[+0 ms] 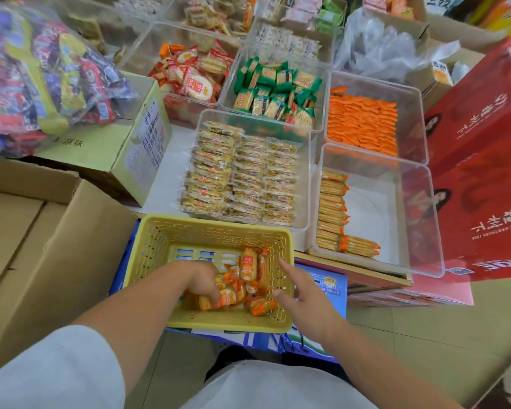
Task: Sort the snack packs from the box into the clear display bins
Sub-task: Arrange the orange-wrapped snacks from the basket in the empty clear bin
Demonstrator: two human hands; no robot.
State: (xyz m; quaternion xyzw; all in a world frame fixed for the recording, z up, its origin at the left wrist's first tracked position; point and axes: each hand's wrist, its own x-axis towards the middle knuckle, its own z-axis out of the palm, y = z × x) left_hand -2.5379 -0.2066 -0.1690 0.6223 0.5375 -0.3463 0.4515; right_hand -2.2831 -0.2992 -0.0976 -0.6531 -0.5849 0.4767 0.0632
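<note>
A yellow plastic basket [171, 240] in front of me holds several orange-and-yellow snack packs [248, 268]. My left hand [202, 283] is down inside the basket, its fingers curled round a bunch of those packs. My right hand [300, 290] hovers at the basket's right rim with the index finger and thumb stretched out, holding nothing. Beyond the basket at the right stands a clear bin [396, 219] with a row of the same orange packs [332, 211] along its left wall and bare floor elsewhere.
Other clear bins hold yellow cracker packs [242, 178], orange packs [363, 125], green packs [275, 90] and red packs [189, 75]. Cardboard boxes [42, 237] stand at the left, a red carton [484, 160] at the right, a bag of sweets [42, 75] top left.
</note>
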